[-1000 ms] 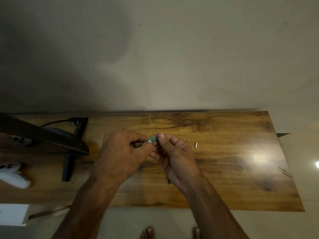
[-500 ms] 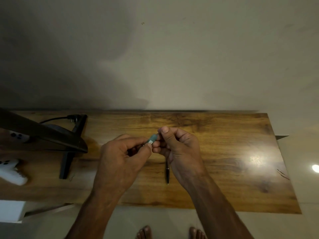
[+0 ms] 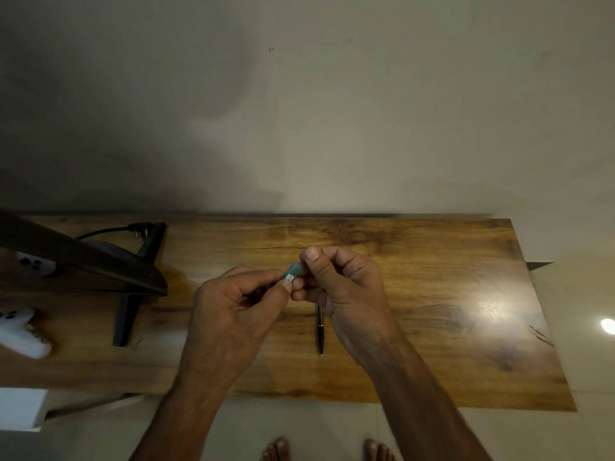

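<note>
A small teal piece (image 3: 292, 271) with a white label is held above the middle of the wooden table (image 3: 432, 294). My left hand (image 3: 233, 311) pinches its near end between thumb and fingers. My right hand (image 3: 346, 287) pinches its far end, thumb on top, fingers curled. A black pen (image 3: 320, 331) lies on the table below my right hand, pointing toward the front edge; its upper end is hidden by the hand.
A dark monitor (image 3: 76, 261) on a black stand (image 3: 124, 319) fills the table's left part, with a cable (image 3: 100, 231) behind it. A white game controller (image 3: 20, 331) lies at the far left. A white box (image 3: 20, 407) sits below the table's front left. My bare toes (image 3: 276, 450) show on the floor.
Both hands have held the teal piece throughout and shifted a little. The pen has come into view beneath my right hand, and the small metal bits seen earlier are now hidden.
</note>
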